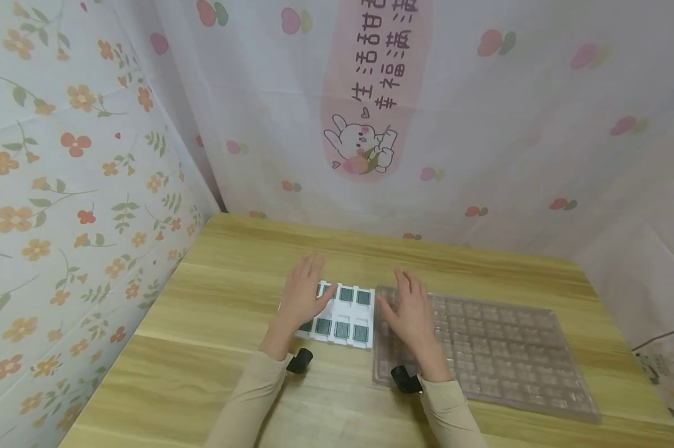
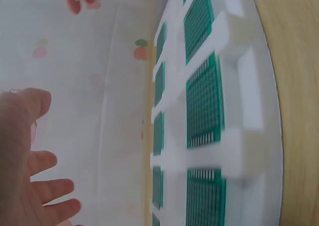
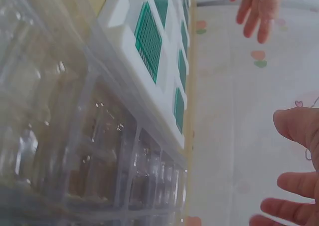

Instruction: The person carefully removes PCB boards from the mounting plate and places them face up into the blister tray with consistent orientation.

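Note:
A white tray [image 1: 349, 311] lies on the table with two rows of small green perforated circuit boards [image 1: 341, 330] in its pockets. My left hand [image 1: 302, 295] is over the left part of this tray, fingers extended, and hides some of the boards. Against the tray's right side lies a clear plastic tray [image 1: 510, 342] with many compartments. Above its left end is my right hand [image 1: 414, 314], holding nothing. Both wrist views show the hands raised above the trays, with space under the left hand [image 2: 30, 186] and the right hand [image 3: 299, 176].
The wooden table [image 1: 202, 323] extends to the left and in front of the trays. A printed curtain [image 1: 454, 124] hangs along its back edge, and a floral cloth [image 1: 79, 211] at the left. A black wrist device [image 1: 300, 361] is on each wrist.

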{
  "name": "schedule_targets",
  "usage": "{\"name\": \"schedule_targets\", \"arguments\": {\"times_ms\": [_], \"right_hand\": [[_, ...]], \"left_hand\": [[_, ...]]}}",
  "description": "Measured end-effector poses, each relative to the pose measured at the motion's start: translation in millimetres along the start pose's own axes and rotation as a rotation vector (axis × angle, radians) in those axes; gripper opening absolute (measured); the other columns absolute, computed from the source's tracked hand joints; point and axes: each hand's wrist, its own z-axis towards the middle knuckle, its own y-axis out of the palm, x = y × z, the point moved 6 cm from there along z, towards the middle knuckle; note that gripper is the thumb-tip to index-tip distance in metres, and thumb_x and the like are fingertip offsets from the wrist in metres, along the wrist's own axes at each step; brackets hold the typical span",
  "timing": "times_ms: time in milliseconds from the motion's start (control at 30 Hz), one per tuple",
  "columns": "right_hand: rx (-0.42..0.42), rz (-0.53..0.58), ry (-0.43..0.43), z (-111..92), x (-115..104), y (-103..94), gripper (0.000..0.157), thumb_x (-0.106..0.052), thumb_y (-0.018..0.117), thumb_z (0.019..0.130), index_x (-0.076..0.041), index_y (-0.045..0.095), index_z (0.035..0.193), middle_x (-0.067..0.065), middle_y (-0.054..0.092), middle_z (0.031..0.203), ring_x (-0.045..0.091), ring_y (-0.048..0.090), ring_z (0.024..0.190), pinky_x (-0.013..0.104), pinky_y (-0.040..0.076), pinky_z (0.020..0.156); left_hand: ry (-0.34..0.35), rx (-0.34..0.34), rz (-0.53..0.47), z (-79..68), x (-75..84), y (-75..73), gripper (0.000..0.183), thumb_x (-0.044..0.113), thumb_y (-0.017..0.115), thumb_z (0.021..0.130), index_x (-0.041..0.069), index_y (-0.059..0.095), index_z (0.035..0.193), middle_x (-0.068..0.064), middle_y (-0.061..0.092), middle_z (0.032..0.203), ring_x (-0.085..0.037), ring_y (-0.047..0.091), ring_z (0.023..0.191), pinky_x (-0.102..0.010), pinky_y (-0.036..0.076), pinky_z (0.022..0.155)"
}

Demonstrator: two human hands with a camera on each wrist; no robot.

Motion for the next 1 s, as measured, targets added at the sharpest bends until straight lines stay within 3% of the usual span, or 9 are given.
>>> {"name": "schedule_targets", "arguments": {"times_ms": [167,467,800,1000], "right_hand": [[0.04,0.078,-0.036,-2,-3,0.9,0.055,-0.02,0.073,0.08,0.007,0.053,0.123,0.025,0.055,0.111,0.039,0.052,0.101,0.051,0.046,0.084],[-0.034,0.14,-0.072,-9,-9,12.2,0.031,-0.012,0.076,0.077,0.004,0.065,0.101,0.013,0.057,0.084,0.025,0.053,0.077,0.036,0.047,0.063],[-0.171,0.168,-0.136,-18,-18,22.6,0.021,-0.011,0.079,0.072,0.0,0.068,0.086,0.004,0.049,0.069,0.013,0.041,0.065,0.025,0.039,0.056],[-0.23,0.163,-0.129,-22,-20,29.8,0.021,-0.009,0.08,0.071,0.0,0.069,0.086,0.003,0.048,0.07,0.012,0.041,0.066,0.024,0.038,0.056]], "left_hand": [[-0.022,0.017,-0.096,-5.3,-12.0,-7.1,0.063,0.035,0.054,0.091,-0.007,0.04,0.137,-0.028,0.038,0.14,-0.042,0.033,0.13,-0.054,0.027,0.106],[-0.154,0.024,-0.302,-19.7,-36.4,-9.6,0.055,0.019,0.055,0.092,-0.014,0.039,0.133,-0.032,0.038,0.137,-0.044,0.032,0.129,-0.053,0.028,0.106],[-0.226,0.066,-0.357,-32.7,-55.2,-12.7,0.046,0.006,0.06,0.085,-0.02,0.047,0.121,-0.036,0.047,0.124,-0.048,0.042,0.119,-0.055,0.033,0.102],[-0.283,0.058,-0.419,-38.7,-64.1,-9.4,0.045,0.0,0.062,0.083,-0.018,0.049,0.122,-0.034,0.054,0.114,-0.042,0.053,0.103,-0.051,0.045,0.089]]}}
